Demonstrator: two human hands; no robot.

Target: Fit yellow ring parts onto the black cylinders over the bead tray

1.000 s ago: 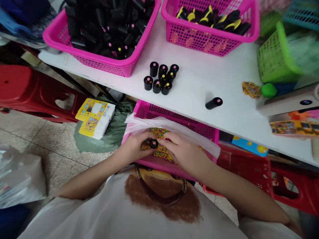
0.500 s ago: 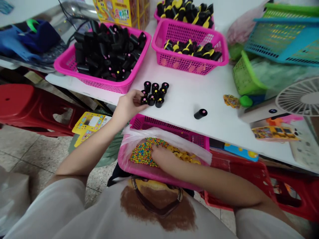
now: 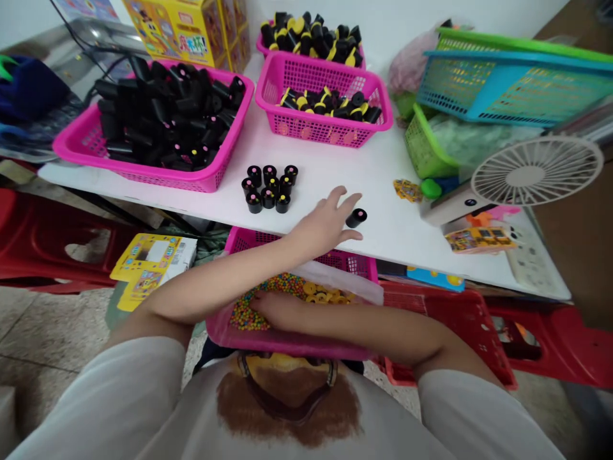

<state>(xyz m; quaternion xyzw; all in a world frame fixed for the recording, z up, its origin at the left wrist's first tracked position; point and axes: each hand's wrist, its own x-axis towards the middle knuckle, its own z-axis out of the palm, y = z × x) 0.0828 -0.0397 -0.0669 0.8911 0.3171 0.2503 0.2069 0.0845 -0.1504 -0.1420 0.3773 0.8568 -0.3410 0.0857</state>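
My left hand (image 3: 326, 221) stretches over the white table (image 3: 397, 220) with fingers spread, just left of a lone black tube (image 3: 355, 218) lying on its side. A cluster of several upright black tubes (image 3: 269, 188) stands to the left of it. My right hand (image 3: 275, 308) rests in the pink basket (image 3: 287, 342) on my lap, lying on coloured beads (image 3: 249, 313); its fingers are partly hidden. Yellow rings (image 3: 325, 296) lie beside the beads.
A large pink basket of black tubes (image 3: 158, 121) sits at the table's left. Two pink baskets of black-and-yellow tubes (image 3: 325, 102) stand behind. A green basket (image 3: 426, 150), blue basket (image 3: 507, 83) and white fan (image 3: 531, 169) are at right. Red stools (image 3: 57, 243) stand below.
My left hand left the cluster of upright tubes and moved right toward the lone lying tube. My right hand stayed in the bead basket. The view tilted upward.
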